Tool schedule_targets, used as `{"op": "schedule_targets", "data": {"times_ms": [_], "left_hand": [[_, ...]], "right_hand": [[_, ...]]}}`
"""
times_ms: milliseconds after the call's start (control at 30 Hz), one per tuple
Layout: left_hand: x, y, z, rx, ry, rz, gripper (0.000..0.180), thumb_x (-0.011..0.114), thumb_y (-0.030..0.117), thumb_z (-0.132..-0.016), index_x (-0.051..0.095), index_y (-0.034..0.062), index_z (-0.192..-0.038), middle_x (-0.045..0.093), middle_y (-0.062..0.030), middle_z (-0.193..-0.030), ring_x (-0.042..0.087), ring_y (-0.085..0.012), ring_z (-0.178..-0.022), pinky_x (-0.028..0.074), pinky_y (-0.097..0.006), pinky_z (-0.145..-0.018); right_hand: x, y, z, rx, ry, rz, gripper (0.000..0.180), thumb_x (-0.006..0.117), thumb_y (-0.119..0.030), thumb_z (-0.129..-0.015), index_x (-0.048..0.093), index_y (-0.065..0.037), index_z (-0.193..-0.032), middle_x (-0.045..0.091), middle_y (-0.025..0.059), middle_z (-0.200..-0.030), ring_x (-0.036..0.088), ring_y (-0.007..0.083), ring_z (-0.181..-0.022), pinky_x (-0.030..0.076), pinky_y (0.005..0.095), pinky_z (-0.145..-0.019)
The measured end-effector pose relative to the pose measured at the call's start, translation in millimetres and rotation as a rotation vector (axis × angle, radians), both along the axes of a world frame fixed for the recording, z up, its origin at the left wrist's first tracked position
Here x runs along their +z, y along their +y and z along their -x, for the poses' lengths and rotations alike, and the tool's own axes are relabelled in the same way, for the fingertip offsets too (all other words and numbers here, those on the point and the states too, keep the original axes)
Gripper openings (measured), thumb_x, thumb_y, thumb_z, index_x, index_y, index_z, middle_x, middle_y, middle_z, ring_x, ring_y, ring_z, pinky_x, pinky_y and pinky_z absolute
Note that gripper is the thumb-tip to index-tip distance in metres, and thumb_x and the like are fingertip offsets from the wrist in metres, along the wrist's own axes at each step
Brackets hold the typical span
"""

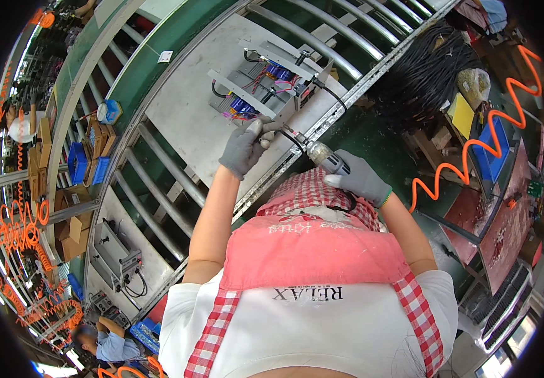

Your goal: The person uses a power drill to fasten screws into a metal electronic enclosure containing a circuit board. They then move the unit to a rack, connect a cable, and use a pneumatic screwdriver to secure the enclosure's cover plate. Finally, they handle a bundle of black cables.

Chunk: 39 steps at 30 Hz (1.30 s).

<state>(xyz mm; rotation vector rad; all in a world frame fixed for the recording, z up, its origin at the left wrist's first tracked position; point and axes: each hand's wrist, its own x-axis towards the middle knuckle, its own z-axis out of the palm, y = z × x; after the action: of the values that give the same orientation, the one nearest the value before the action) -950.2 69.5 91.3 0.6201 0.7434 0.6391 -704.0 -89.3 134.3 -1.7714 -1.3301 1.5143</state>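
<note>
From far away, I see the big conveyor (172,165) first, its bare rollers on both sides of the work and its straight metal rail nearest the body. On it lies a wide, pale board (183,107), with open room to the left of the metal unit (264,88). The unit sits on the board's right part, close to the rail, so I have less room there. The orange coiled hose (448,170) hangs well apart on the right. My gloved right hand (361,179) is wrapped around a driver (324,156), which points across the rail at the unit's near corner. My gloved left hand (243,148) is bent there, fingers close together; I can't tell if they pinch anything. I think I'm fixing a small part with the driver. That calls for a straight, steady tip, clear of the thin black cables (333,96) over the rail.
</note>
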Motion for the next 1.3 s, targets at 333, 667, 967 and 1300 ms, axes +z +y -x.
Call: {"op": "schedule_targets", "data": {"times_ms": [333,667,967,1300], "left_hand": [[-2.9,-9.6,-45.6,-0.07,-0.105,0.167,0.026,0.053,0.024,-0.096,0.056,0.0011,-0.107,0.051,0.0016,-0.068,0.032,-0.002,-0.047,0.027,-0.017,-0.041],[8.0,-2.5,-110.3,0.007,0.114,0.044,0.037,0.055,0.031,-0.095,0.059,-0.0041,-0.103,0.044,0.0042,-0.061,0.03,-0.0029,-0.045,0.025,-0.019,-0.042],[4.4,20.5,-161.8,-0.029,0.149,0.009,0.032,0.05,0.022,-0.097,0.055,-0.0062,-0.111,0.047,0.0019,-0.066,0.028,-0.0033,-0.047,0.024,-0.02,-0.043],[-6.4,27.4,-185.8,-0.014,0.125,0.061,0.033,0.049,0.023,-0.096,0.054,-0.0055,-0.112,0.048,0.0014,-0.066,0.032,-0.0041,-0.048,0.025,-0.02,-0.043]], "right_hand": [[-0.9,-20.0,-1.8,-0.068,0.019,-0.119,0.06,0.072,-0.047,-0.072,0.056,-0.004,-0.111,0.06,0.0166,-0.095,0.059,0.0275,-0.086,0.046,0.0365,-0.079],[-21.4,12.2,-66.9,-0.009,0.005,-0.12,0.065,0.072,-0.047,-0.07,0.055,-0.003,-0.115,0.055,0.0191,-0.103,0.059,0.0313,-0.088,0.046,0.0368,-0.081],[-18.1,47.9,-138.7,0.109,0.065,0.035,0.063,0.07,-0.047,-0.07,0.055,-0.004,-0.113,0.054,0.0207,-0.104,0.059,0.0313,-0.09,0.046,0.0385,-0.081],[-39.0,70.4,-174.9,0.098,0.32,0.129,0.049,0.074,-0.038,-0.073,0.053,-0.005,-0.103,0.055,0.0052,-0.079,0.054,0.0093,-0.063,0.046,0.0248,-0.058]]}}
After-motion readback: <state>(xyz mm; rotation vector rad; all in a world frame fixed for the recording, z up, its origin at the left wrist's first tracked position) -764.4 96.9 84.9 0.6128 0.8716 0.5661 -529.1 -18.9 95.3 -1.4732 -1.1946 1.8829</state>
